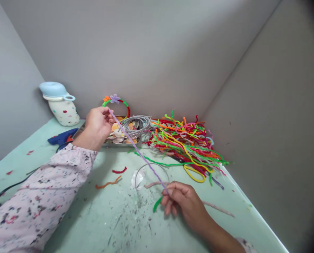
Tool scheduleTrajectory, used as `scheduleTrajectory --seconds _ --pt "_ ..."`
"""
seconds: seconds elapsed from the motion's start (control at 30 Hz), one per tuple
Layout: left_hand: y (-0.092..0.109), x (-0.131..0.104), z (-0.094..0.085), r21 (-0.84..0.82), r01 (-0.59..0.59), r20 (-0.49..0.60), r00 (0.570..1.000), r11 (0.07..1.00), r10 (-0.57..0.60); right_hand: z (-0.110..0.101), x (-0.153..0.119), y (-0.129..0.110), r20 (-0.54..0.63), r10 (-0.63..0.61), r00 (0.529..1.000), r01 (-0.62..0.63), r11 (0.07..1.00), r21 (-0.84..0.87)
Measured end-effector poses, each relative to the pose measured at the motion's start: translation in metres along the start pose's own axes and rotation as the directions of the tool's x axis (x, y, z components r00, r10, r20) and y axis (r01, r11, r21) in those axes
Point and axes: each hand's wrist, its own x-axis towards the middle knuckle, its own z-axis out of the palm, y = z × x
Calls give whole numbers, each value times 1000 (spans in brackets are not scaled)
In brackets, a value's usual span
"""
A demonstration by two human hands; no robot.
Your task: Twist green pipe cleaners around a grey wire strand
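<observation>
A purple pipe cleaner [136,147] is stretched straight between my two hands, slanting down to the right above the table. My left hand [99,121] pinches its upper end, in front of a metal tray [122,144] of shells. Its lower end is pinched by my right hand [182,202], low over the table. Under and beside that hand lie a short green piece [157,204] and a dusty pink pipe cleaner [218,208]. A loop of grey wire [137,175] rests on the table between the hands.
Many coloured pipe cleaners [184,140] are heaped at the back right. Coiled grey wire [139,123] and a flower-trimmed ring [129,109] sit at the tray. A blue glue gun [63,136] and a white bottle [63,110] stand left. Red [119,170] and orange scraps [108,183] lie mid-table.
</observation>
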Motion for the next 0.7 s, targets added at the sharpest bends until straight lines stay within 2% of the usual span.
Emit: scheduleTrajectory --seconds 0.17,0.3,0.5,0.6,0.7 --pt "5 -6 5 -10 -33 -19 999 999 33 4 -2 -6 -103 -32 994 14 984 -177" --pt "7 -9 7 -39 -68 -18 998 997 67 2 -3 -11 -245 -127 961 67 968 -240" --pt "4 -14 11 -55 -107 -6 994 993 107 -9 6 -10 -464 -199 863 154 979 -132" --pt "3 -17 12 -59 -125 -1 992 990 125 -12 10 -11 -548 -165 820 202 979 7" --pt "1 -18 13 -48 -122 20 992 991 123 -14 12 -14 -592 -125 796 243 962 123"
